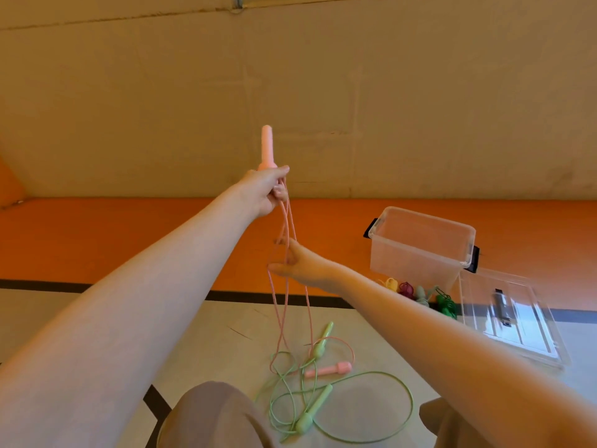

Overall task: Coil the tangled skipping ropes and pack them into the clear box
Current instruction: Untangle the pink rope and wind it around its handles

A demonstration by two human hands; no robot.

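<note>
- Pink skipping rope (287,227): one handle (267,147) is gripped upright in the left hand (265,192), whose fingers are curled round the handle base and several gathered strands; coiling is judged begun, not finished.
- Below those fingers, the hanging strands are met by the right hand (300,265), thumb and fingers spread around them; whether they are pinched cannot be told.
- Far beneath both hands, the second pink handle (329,370) lies on the floor, its cord crossed with the green skipping rope (323,402), which is untouched and still tangled.
- Right of the right fingers, the clear box (420,244) stands open and appears empty, its lid (513,318) beside it; small coloured bundles (416,292) lie before the box.
</note>
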